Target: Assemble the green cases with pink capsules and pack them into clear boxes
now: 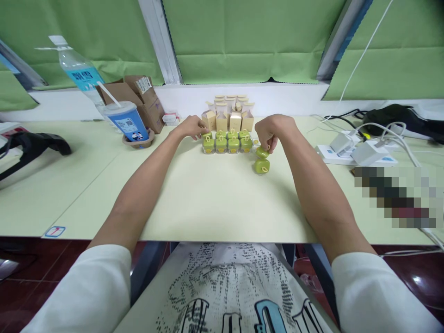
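Small clear jars with green lids (227,144) stand in two rows at the middle of the table, each lid bearing a yellow loop. My left hand (193,127) is at the left end of these rows, its fingers apart and beside the back-left jar's lid (207,136); contact is hard to make out. At the right end, my right hand (274,131) pinches a green lid (262,152) from above. A clear jar body (255,141) shows partly beside those fingers. Nearer me, another green lid (262,166) lies on the table with its loop towards me.
Small open cardboard boxes (228,121) stand behind the jars. At left are a blue cup with a straw (127,123), a water bottle (81,74), a brown carton (149,106) and a black object (34,143). A power strip (354,155) with plugs and cables lies at right.
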Available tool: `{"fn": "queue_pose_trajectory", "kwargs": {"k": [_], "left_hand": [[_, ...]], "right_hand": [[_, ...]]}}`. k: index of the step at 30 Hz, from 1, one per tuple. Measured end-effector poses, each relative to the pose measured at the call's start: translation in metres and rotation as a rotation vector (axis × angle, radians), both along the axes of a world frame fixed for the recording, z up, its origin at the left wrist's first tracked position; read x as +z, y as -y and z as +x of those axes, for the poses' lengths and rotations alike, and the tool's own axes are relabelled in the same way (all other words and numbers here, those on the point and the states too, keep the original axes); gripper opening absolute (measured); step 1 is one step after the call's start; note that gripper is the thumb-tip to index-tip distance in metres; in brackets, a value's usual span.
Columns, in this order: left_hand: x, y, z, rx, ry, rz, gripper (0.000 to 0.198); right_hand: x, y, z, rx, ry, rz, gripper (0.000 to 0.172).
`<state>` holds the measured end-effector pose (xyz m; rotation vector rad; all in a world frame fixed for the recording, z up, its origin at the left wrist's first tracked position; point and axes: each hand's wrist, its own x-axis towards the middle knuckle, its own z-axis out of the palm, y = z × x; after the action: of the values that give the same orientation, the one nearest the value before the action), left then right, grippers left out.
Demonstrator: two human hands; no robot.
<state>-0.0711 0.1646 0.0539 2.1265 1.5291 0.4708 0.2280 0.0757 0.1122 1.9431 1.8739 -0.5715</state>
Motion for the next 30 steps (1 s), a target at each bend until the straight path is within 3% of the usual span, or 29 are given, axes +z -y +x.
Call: {"fn": "queue_pose_trajectory", "kwargs": {"k": [5,13,17,22,26,30], "left_hand": [[-0.006,-0.007,-0.011,0.057,0.118,0.002,0.061],[-0.010,-0.006,-0.008,-0.096,0.182,-0.037,0.046],[-0.009,0.002,0.000,-0.172,0.156,-0.035,0.050],[-0.007,0.006,0.003,-0.195,0.123,-0.024,0.058],[-0.003,0.007,0.003,-0.228,0.092,-0.042,0.068],[0.005,0.013,0.002,-0.285,0.075,-0.092,0.099]], "right_hand": [[-0.001,-0.004,0.002,-0.024,-0.005,-0.025,0.016],[0.004,-0.001,-0.002,0.071,0.127,0.008,0.027],[0.019,-0.002,0.021,0.095,0.083,0.079,0.024],[0.034,-0.016,0.070,-0.007,-0.170,0.378,0.013],[0.017,-0.031,0.090,-0.089,-0.417,0.477,0.016],[-0.005,-0.042,0.092,-0.145,-0.575,0.494,0.013]]}}
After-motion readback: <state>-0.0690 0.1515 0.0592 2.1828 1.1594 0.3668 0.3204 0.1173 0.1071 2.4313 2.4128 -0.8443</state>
